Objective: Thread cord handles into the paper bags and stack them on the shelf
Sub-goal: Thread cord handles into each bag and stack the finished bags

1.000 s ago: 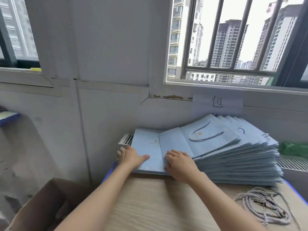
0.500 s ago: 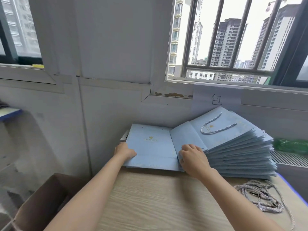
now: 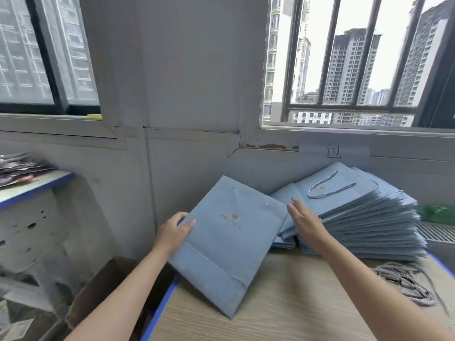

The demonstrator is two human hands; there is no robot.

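Observation:
A flat light-blue paper bag with a gold crown logo and two small holes near its top is tilted up off the table. My left hand grips its left edge, thumb on the front. My right hand hovers with straight fingers just right of the bag, over the low end of a fanned stack of blue bags. The top bag of that stack carries a looped cord handle. A bundle of loose grey-white cords lies on the table at the right.
The wooden table has a blue edge and stands against a grey wall under barred windows. An open cardboard box sits on the floor at the left. A shelf at far left holds dark packets. A vent grille is behind the stack.
My left hand has lifted one bag off the flat pile and tilted it toward me. My right hand has left the stack's edge and opened. The view has turned slightly left.

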